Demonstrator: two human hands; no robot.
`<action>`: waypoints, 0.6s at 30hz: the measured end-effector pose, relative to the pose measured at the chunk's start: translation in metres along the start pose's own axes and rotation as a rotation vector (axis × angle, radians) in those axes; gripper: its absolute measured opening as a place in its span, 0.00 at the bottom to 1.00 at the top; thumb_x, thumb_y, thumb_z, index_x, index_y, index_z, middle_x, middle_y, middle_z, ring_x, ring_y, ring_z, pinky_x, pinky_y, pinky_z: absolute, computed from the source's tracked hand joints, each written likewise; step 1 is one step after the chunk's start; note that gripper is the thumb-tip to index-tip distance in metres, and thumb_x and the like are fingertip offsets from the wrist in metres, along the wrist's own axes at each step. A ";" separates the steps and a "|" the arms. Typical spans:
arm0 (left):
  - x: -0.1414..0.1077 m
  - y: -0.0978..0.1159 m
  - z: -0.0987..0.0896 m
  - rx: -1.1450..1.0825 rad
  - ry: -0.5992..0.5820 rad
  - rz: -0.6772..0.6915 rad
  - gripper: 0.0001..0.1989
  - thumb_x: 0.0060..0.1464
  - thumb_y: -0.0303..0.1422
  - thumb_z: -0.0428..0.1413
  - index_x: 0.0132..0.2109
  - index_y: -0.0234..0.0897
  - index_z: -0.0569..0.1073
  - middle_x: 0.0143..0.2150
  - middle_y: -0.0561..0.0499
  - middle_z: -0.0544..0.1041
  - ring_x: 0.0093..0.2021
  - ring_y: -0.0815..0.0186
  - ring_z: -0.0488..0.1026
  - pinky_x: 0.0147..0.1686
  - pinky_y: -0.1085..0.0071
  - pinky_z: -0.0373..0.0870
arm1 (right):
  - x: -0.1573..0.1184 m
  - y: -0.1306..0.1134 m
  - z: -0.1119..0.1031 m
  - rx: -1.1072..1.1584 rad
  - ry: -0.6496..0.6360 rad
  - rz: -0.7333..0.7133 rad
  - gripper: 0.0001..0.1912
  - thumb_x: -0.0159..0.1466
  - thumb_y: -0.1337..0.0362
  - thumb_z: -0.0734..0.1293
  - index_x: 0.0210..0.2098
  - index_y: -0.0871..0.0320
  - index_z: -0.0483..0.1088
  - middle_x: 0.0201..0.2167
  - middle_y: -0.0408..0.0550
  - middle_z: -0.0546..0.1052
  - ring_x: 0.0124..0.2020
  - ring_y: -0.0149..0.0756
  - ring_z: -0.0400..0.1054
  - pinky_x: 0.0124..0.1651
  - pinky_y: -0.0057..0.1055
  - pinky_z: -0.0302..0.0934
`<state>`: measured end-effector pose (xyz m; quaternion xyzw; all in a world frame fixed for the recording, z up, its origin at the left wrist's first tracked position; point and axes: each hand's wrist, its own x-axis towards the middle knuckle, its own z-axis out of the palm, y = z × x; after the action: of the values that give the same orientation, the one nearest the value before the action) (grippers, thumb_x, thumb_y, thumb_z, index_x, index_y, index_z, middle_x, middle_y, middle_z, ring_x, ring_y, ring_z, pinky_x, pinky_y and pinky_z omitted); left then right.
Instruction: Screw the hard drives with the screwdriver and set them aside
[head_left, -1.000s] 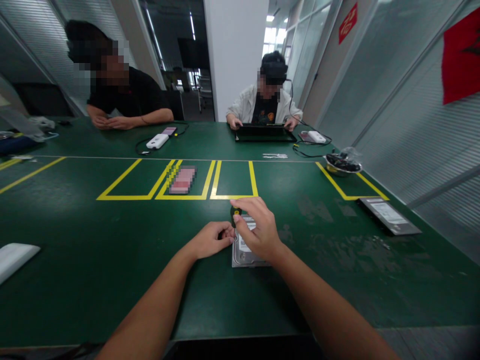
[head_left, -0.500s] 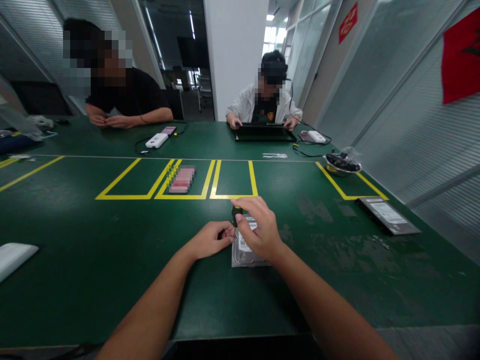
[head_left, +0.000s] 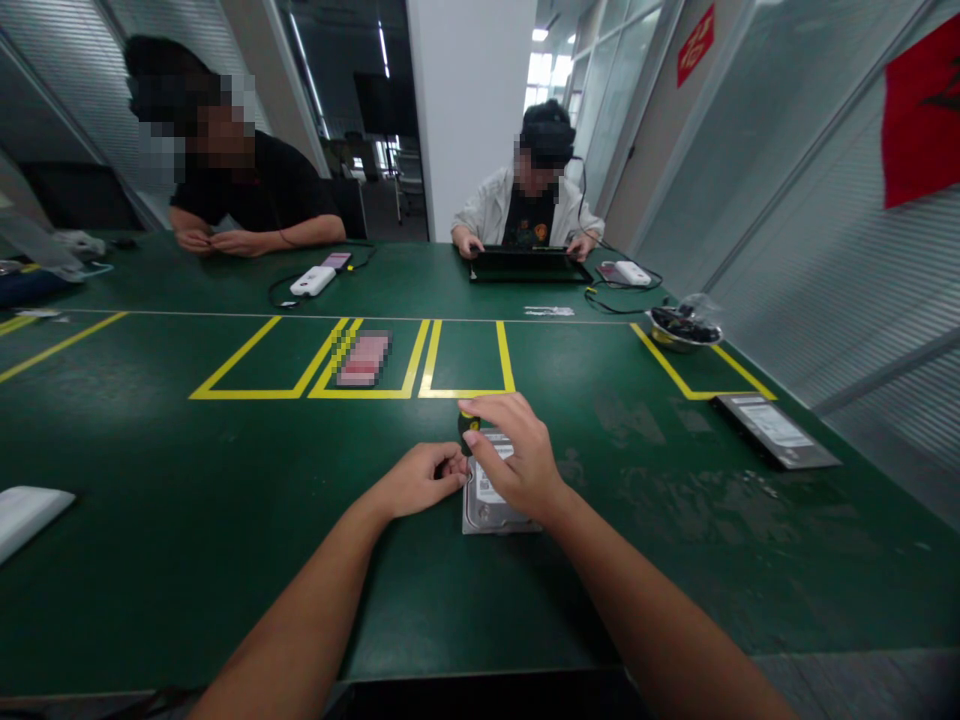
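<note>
A silver hard drive (head_left: 501, 515) with a white label lies on the green table in front of me, partly covered by my right hand. My right hand (head_left: 525, 455) reaches over the drive, with thumb and fingers around the black-and-yellow handle of a short screwdriver (head_left: 468, 432). The handle stands roughly upright above the drive's left edge; its tip is hidden. Close by, my left hand (head_left: 424, 478) rests against the drive's left side, fingers curled together beneath the screwdriver. What those fingertips pinch cannot be made out.
Another hard drive (head_left: 780, 432) lies at the right, near small loose screws (head_left: 761, 485). Behind it stands a metal bowl (head_left: 684, 335) of dark parts. A phone (head_left: 364, 358) lies among yellow tape outlines. Across the table sit two people, one holding a dark panel (head_left: 531, 265).
The screwdriver handle has shifted slightly left and shows more of its yellow marking, while my right fingers have moved a little. My left hand and the hard drive stay nearly where they were.
</note>
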<state>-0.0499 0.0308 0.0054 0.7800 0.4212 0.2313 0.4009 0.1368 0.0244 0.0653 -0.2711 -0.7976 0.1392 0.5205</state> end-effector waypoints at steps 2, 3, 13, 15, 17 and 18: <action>0.000 -0.001 0.000 0.009 0.007 0.002 0.06 0.55 0.32 0.54 0.32 0.34 0.68 0.27 0.55 0.67 0.28 0.69 0.64 0.29 0.74 0.59 | 0.000 -0.001 0.000 -0.005 0.016 0.017 0.14 0.62 0.66 0.66 0.49 0.55 0.71 0.42 0.50 0.75 0.46 0.38 0.69 0.48 0.41 0.65; 0.000 -0.001 0.000 0.011 0.011 0.004 0.06 0.55 0.32 0.54 0.32 0.34 0.68 0.27 0.56 0.67 0.28 0.70 0.64 0.29 0.74 0.59 | 0.000 -0.001 -0.001 -0.005 0.020 0.023 0.14 0.62 0.65 0.66 0.48 0.55 0.71 0.42 0.50 0.75 0.46 0.38 0.69 0.48 0.41 0.66; 0.000 0.001 -0.001 0.008 -0.003 0.003 0.07 0.55 0.33 0.54 0.32 0.34 0.68 0.27 0.55 0.68 0.28 0.69 0.64 0.29 0.74 0.60 | 0.001 0.000 -0.002 -0.021 0.027 0.038 0.13 0.62 0.65 0.67 0.47 0.53 0.72 0.41 0.48 0.76 0.45 0.38 0.69 0.48 0.41 0.66; 0.000 0.000 -0.001 0.006 0.002 0.008 0.07 0.55 0.33 0.54 0.32 0.34 0.68 0.27 0.55 0.68 0.28 0.70 0.64 0.29 0.74 0.60 | 0.001 0.000 -0.003 -0.020 0.037 0.044 0.14 0.61 0.64 0.67 0.47 0.53 0.72 0.43 0.49 0.75 0.47 0.39 0.69 0.49 0.42 0.66; 0.000 -0.001 0.000 -0.008 -0.002 0.007 0.07 0.55 0.34 0.54 0.32 0.34 0.68 0.27 0.55 0.68 0.28 0.70 0.64 0.28 0.74 0.60 | 0.001 -0.001 -0.003 0.005 0.026 0.029 0.15 0.62 0.67 0.65 0.49 0.53 0.70 0.46 0.49 0.76 0.49 0.39 0.69 0.52 0.43 0.64; 0.000 -0.001 0.000 -0.015 -0.004 0.005 0.07 0.55 0.34 0.54 0.33 0.34 0.68 0.27 0.55 0.68 0.28 0.70 0.64 0.28 0.74 0.60 | 0.001 -0.001 -0.003 0.018 0.018 0.019 0.16 0.63 0.68 0.63 0.50 0.52 0.70 0.47 0.48 0.76 0.50 0.38 0.69 0.53 0.43 0.64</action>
<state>-0.0508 0.0310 0.0049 0.7784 0.4167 0.2338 0.4072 0.1394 0.0237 0.0677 -0.2753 -0.7889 0.1488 0.5288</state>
